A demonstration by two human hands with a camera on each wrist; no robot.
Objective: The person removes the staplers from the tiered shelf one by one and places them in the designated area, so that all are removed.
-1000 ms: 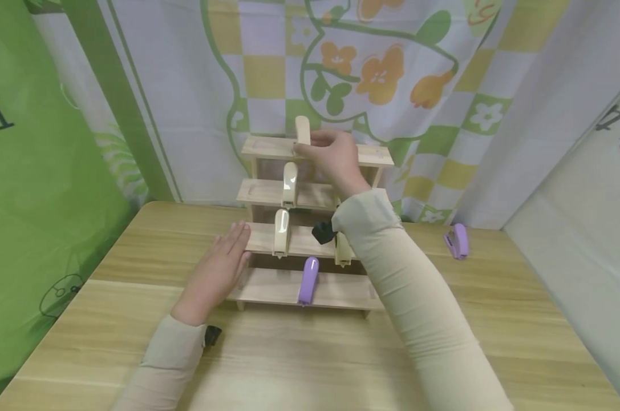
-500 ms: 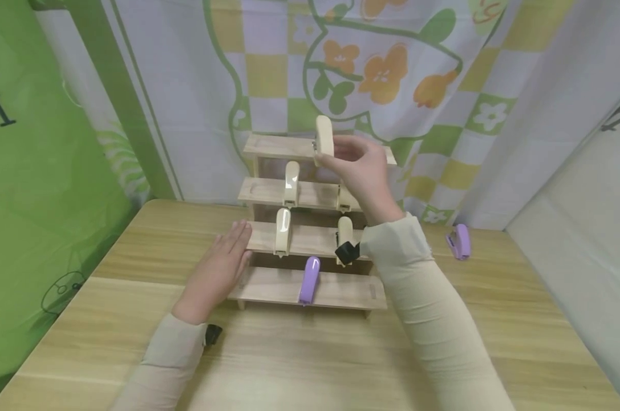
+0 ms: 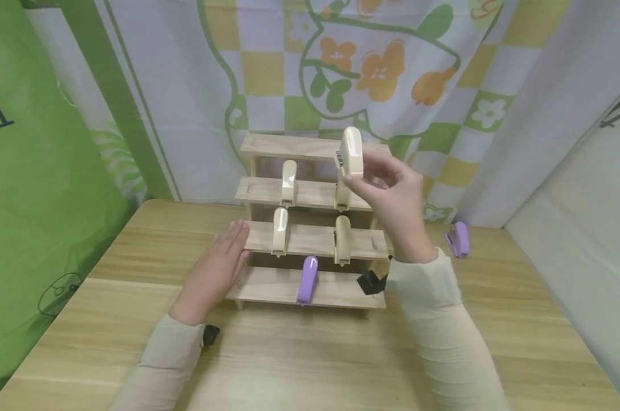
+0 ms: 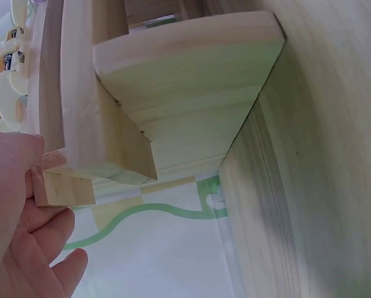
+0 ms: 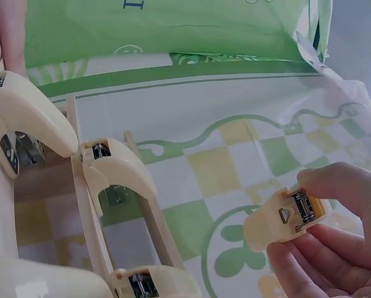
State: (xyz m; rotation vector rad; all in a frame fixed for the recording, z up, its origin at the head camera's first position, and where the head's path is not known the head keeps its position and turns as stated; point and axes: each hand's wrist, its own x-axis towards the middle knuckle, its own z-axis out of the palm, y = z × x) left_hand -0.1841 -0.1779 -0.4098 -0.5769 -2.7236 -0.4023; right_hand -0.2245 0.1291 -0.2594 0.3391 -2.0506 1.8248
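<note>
In the head view my right hand (image 3: 392,191) pinches a cream stapler (image 3: 352,151) upright between thumb and fingers, in front of the right part of the top shelf. The right wrist view shows the held stapler (image 5: 291,214) with its metal mechanism facing the camera. My left hand (image 3: 214,268) rests against the left end of a four-tier wooden display rack (image 3: 363,242), fingers straight in the head view. Cream staplers stand on the two middle tiers: two on the upper one, left (image 3: 288,182) and right, partly hidden, and two below. A purple stapler (image 3: 307,279) stands on the lowest tier.
A second purple stapler (image 3: 458,240) stands on the wooden table (image 3: 510,319), right of the rack. A patterned curtain (image 3: 263,74) hangs close behind the rack. A green panel (image 3: 37,160) rises along the left side.
My right hand has lifted the cream stapler off the top shelf and drawn it right and toward me. My left hand has stayed at the rack's end.
</note>
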